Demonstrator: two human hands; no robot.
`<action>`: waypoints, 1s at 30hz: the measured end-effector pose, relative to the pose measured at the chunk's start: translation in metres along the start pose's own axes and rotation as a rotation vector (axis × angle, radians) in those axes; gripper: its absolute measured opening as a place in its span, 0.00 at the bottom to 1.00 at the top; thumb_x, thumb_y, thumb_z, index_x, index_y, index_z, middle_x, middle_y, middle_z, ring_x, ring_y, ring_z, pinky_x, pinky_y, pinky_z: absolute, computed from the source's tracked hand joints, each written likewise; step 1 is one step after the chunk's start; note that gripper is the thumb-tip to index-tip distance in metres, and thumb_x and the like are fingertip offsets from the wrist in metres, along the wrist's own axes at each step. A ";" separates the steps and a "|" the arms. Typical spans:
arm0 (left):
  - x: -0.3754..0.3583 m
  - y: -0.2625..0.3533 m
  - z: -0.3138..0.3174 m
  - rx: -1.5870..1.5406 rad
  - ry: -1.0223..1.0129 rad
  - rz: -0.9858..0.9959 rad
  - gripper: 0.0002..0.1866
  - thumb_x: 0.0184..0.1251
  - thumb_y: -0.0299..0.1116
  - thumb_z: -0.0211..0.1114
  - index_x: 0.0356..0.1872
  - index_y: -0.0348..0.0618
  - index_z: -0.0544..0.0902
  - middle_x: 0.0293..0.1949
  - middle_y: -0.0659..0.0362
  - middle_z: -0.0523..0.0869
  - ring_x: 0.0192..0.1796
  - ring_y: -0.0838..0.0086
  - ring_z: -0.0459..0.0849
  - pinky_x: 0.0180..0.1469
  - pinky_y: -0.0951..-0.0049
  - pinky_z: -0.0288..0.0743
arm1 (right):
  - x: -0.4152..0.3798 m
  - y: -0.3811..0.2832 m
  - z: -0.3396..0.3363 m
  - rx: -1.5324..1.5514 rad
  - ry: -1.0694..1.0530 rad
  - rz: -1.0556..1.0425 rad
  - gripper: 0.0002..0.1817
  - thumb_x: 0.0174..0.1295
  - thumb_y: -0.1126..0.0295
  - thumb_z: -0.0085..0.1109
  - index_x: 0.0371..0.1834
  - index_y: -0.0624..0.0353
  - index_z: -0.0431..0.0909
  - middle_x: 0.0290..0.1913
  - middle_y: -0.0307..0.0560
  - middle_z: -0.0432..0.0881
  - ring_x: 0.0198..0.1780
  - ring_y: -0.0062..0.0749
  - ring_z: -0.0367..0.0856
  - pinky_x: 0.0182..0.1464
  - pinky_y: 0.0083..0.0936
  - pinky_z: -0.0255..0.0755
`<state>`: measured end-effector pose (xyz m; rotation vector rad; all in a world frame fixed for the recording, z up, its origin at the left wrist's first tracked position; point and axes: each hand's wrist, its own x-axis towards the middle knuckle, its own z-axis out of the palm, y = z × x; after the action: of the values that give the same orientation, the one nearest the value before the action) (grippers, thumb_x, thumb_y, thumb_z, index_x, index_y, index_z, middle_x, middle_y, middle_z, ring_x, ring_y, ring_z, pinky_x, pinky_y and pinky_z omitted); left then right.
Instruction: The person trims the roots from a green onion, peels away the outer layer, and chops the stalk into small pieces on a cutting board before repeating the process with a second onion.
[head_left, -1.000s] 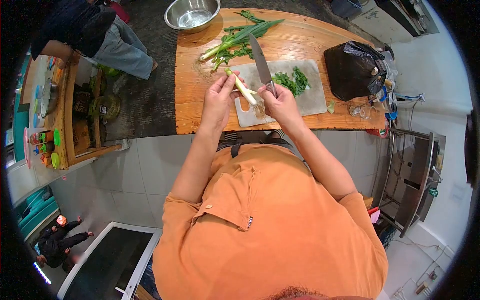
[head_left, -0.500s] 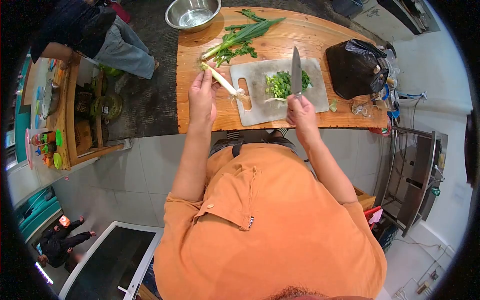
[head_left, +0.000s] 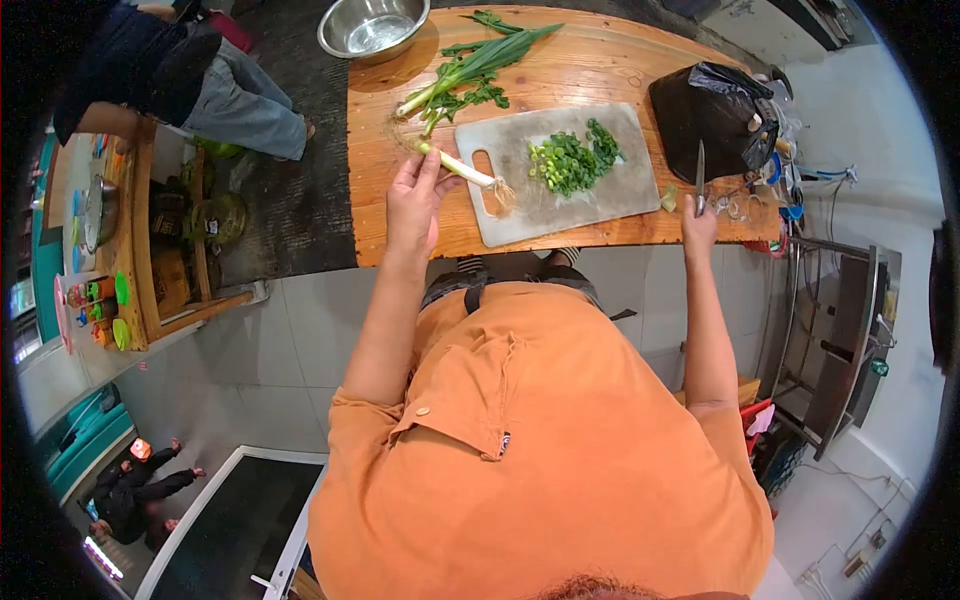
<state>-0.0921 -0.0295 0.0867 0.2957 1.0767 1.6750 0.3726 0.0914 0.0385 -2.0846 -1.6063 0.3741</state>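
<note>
Spring onion stalk (head_left: 462, 167): pale white-green shaft, trimmed of leaves, root tuft at its right end lying over the handle slot of the cutting board (head_left: 590, 195). Left end is pinched in the fingertips of the left hand (head_left: 412, 205), which is closed on it; the grip point itself is partly covered by the fingers. Stalk lies tilted, half on the board, half over bare bench (head_left: 600, 70).

Right hand (head_left: 698, 220): closed round the handle of a kitchen knife (head_left: 699, 172), blade pointing away from the person, held off the board's right edge near the bench's front edge. Handle hidden inside the fist; blade seen nearly edge-on, thin.

On the board: heap of chopped green onion (head_left: 572, 160), right of centre. Board's near corners sit close to the bench front.

Beyond the board: uncut green onions (head_left: 470, 70) with leafy herbs, open wood to their right. Steel bowl (head_left: 372, 25) overhangs the far-left corner, top cut off by the frame. Black plastic bag (head_left: 712, 120) fills the right end; small clutter beside it hard to make out.
</note>
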 end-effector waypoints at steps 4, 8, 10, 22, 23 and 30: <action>-0.002 -0.045 -0.019 0.033 0.049 -0.130 0.08 0.75 0.31 0.66 0.44 0.36 0.78 0.42 0.56 0.85 0.46 0.70 0.87 0.53 0.67 0.87 | -0.043 -0.016 0.032 0.252 -0.113 -0.027 0.21 0.75 0.53 0.53 0.53 0.64 0.74 0.37 0.55 0.81 0.39 0.42 0.80 0.46 0.39 0.73; -0.021 -0.083 -0.027 0.028 0.010 -0.370 0.10 0.75 0.32 0.65 0.46 0.35 0.76 0.45 0.52 0.85 0.50 0.65 0.87 0.63 0.62 0.83 | -0.117 -0.060 0.036 0.424 -0.383 -0.038 0.16 0.79 0.58 0.46 0.53 0.62 0.71 0.37 0.56 0.80 0.39 0.43 0.80 0.46 0.40 0.73; -0.024 -0.096 -0.025 0.031 0.004 -0.429 0.12 0.76 0.31 0.65 0.48 0.33 0.74 0.48 0.48 0.83 0.52 0.62 0.87 0.64 0.61 0.83 | -0.145 -0.093 0.018 0.375 -0.469 -0.050 0.15 0.80 0.59 0.45 0.53 0.61 0.70 0.36 0.58 0.81 0.39 0.48 0.81 0.45 0.42 0.74; -0.023 -0.130 -0.048 0.197 0.118 -0.595 0.14 0.76 0.31 0.64 0.50 0.28 0.74 0.47 0.45 0.86 0.50 0.62 0.89 0.56 0.66 0.87 | -0.200 -0.091 0.058 0.251 -0.737 -0.358 0.26 0.78 0.66 0.45 0.78 0.42 0.61 0.51 0.63 0.83 0.52 0.60 0.82 0.54 0.46 0.76; -0.022 -0.131 -0.049 0.196 0.119 -0.594 0.14 0.76 0.31 0.64 0.50 0.28 0.74 0.47 0.45 0.86 0.50 0.62 0.89 0.56 0.66 0.87 | -0.201 -0.089 0.063 0.251 -0.738 -0.359 0.26 0.78 0.66 0.45 0.78 0.42 0.61 0.51 0.63 0.83 0.52 0.60 0.82 0.54 0.46 0.76; -0.023 -0.127 -0.047 0.220 0.111 -0.581 0.15 0.76 0.31 0.64 0.51 0.28 0.74 0.46 0.45 0.85 0.50 0.62 0.89 0.55 0.67 0.87 | -0.202 -0.101 0.065 0.183 -0.807 -0.228 0.26 0.78 0.69 0.44 0.78 0.41 0.63 0.68 0.57 0.77 0.64 0.54 0.78 0.63 0.38 0.74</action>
<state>-0.0326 -0.0708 -0.0301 0.0191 1.2847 1.0665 0.2018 -0.0686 0.0213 -1.6625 -2.1022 1.3464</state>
